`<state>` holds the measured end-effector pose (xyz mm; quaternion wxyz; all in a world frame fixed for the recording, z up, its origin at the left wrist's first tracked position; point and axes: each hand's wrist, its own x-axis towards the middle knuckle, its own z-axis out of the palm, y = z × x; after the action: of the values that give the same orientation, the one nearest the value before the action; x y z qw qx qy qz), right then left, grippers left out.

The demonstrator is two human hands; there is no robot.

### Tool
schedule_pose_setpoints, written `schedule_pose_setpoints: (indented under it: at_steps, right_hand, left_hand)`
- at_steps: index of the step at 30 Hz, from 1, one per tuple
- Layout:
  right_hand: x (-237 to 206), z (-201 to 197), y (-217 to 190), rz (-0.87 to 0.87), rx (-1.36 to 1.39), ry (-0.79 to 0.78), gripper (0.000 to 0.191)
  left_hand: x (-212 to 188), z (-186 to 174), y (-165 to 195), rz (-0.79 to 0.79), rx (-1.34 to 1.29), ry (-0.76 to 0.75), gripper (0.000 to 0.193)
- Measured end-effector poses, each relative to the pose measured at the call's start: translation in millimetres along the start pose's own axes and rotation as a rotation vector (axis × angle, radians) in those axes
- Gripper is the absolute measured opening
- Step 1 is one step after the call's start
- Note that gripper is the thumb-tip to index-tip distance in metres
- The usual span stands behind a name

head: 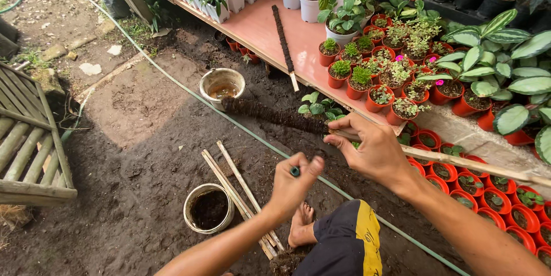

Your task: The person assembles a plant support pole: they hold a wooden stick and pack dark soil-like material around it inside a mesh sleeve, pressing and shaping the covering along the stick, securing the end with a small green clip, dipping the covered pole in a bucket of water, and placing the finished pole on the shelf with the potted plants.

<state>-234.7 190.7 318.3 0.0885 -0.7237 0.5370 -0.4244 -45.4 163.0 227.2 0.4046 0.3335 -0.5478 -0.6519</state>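
Gripping a long wooden stake (459,161) with my right hand (373,150), fingers curled around it just where its dark coir-wrapped end (270,114) begins. The stake runs from the lower right across to the wrapped end, which points toward a dirty white bucket (221,85) holding brownish water. My left hand (293,183) is closed in a pinch, thumb and fingers holding a small dark green thing (294,171), maybe a spool or cap, can't tell which. Left hand sits just below and beside the right, not touching the stake.

My bare foot (301,224) rests on the dark soil, knee in dark shorts with a yellow stripe (350,241). A few bare wooden sticks (238,187) lie on the ground left of the foot, next to a second bucket (209,208) filled with dark soil. A thin green hose (189,95) runs diagonally across the ground, passing under my arms. On the right, a pink board (270,29) carries white pots and another coir pole (283,38); small orange pots (367,81) with succulents crowd beyond. Wooden slatted bench (28,150) at left.
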Motion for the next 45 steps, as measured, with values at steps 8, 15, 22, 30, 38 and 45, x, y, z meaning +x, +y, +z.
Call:
schedule_pose_setpoints:
  at_steps: [8, 15, 22, 30, 38, 45]
  right_hand:
    - [1, -12, -3, -0.158, -0.490, -0.221, 0.019]
    - [-1, -14, -5, -0.307, 0.119, -0.206, 0.020]
    - [-3, -3, 1, -0.148, -0.219, 0.037, 0.021]
    - [-4, -15, 2, -0.363, -0.330, -0.336, 0.010]
    - [-6, -9, -3, -0.165, 0.136, -0.009, 0.024]
    - [-6, -5, 1, -0.126, -0.445, -0.086, 0.024]
  left_hand:
    - [19, -27, 83, 0.999, 0.888, -0.359, 0.022]
    - [72, -57, 66, 0.211, 0.206, -0.537, 0.040]
    - [-4, 4, 12, 0.524, 0.452, -0.110, 0.032]
    - [60, -47, 90, 0.867, 0.820, -0.465, 0.019]
    - [19, -18, 10, -0.095, 0.007, -0.123, 0.045]
    - [12, -1, 51, 0.905, 0.833, -0.233, 0.027]
